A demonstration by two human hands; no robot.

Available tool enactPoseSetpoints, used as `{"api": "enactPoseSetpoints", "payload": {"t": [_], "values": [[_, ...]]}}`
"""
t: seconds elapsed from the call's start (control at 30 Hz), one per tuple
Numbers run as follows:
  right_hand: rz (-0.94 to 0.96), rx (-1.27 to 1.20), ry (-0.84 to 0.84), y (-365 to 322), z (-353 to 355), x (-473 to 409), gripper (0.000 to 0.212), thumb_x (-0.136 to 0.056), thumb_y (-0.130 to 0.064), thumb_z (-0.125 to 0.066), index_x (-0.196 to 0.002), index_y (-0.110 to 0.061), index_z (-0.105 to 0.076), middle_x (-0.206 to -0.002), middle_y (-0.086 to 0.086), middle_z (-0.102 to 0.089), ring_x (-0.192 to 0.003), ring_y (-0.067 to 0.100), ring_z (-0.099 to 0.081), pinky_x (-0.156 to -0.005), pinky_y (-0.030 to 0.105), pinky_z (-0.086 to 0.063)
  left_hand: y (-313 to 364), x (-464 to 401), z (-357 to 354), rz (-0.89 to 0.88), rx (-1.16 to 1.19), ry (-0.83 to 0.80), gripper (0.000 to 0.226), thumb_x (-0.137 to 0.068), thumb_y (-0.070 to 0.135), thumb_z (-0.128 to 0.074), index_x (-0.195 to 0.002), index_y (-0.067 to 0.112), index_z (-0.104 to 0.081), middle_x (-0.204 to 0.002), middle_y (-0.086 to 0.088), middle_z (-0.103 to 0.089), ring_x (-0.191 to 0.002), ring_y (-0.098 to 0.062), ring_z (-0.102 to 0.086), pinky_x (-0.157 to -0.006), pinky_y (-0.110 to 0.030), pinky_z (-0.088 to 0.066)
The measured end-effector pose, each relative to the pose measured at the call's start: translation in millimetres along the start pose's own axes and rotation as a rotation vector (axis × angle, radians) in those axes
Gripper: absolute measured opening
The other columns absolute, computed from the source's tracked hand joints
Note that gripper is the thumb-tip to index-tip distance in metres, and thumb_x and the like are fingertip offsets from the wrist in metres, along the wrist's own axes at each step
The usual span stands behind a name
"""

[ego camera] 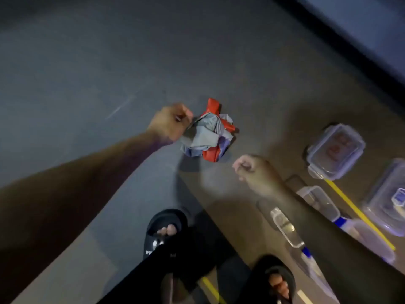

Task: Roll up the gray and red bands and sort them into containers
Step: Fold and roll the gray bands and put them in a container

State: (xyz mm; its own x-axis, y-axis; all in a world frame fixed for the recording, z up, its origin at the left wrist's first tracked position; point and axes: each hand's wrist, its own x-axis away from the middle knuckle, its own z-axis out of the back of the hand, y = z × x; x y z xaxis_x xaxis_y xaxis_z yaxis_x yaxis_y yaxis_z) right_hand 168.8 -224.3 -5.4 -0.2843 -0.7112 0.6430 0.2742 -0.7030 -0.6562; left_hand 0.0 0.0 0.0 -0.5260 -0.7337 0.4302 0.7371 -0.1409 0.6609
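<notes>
A crumpled bundle of gray and red bands (pixel 209 133) hangs above the floor and casts a shadow below it. My left hand (pixel 171 121) has curled fingers and grips the bundle at its left edge. My right hand (pixel 252 166) is to the lower right of the bundle and apart from it. It is curled into a fist with nothing visible in it. Clear plastic containers (pixel 335 150) stand on the floor at the right, beyond my right hand. The whole view is blurred by motion.
More clear containers (pixel 388 198) and loose lids (pixel 287 227) lie at the right along a yellow floor line (pixel 359 213). My feet in black slippers (pixel 166 231) are at the bottom. A dark wall edge (pixel 350 40) runs across the top right.
</notes>
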Motion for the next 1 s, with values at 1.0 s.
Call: {"api": "enactPoseSetpoints", "payload": {"t": [1.0], "values": [[0.442, -0.031, 0.2, 13.9, -48.2, -22.8, 0.015, -0.088, -0.041, -0.063, -0.081, -0.029, -0.057, -0.067, -0.004, -0.066, -0.063, 0.02, -0.068, -0.065, 0.048, -0.056, -36.2, 98.8, -21.3, -0.281, 0.056, 0.298, 0.02, -0.079, 0.007, -0.081, -0.077, 0.018, -0.065, -0.082, 0.01, -0.073, -0.077, -0.004, -0.068, -0.077, -0.021, -0.052]]}}
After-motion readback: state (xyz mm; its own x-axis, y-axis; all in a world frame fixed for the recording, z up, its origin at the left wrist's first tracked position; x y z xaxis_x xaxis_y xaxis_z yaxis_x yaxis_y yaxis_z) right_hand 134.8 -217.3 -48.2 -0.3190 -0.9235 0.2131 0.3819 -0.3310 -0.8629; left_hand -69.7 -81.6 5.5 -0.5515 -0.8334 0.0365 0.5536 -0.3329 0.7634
